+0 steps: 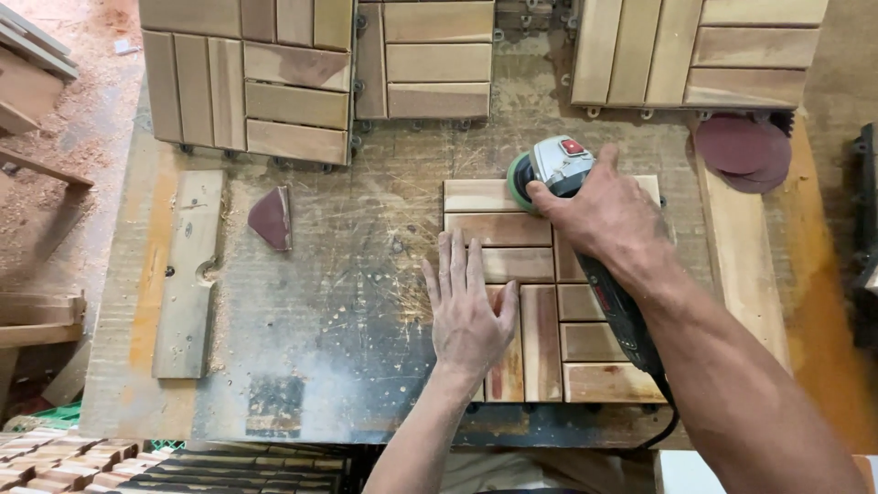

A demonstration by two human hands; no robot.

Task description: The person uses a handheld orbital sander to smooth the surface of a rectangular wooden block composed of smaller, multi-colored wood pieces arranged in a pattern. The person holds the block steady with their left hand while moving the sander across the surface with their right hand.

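Gripping a round-padded sander (pixel 549 174), the right hand (pixel 608 220) works slatted wood tile (pixel 549 302) — left hand (pixel 466 306) flat, open.

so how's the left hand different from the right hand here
The left hand lies flat and open, fingers spread, on the wooden tile and holds nothing; the right hand is curled around the sander. The left hand sits at the tile's left edge, nearer the person; the right hand is over the tile's far end. Both are bare and over the same tile on the workbench.
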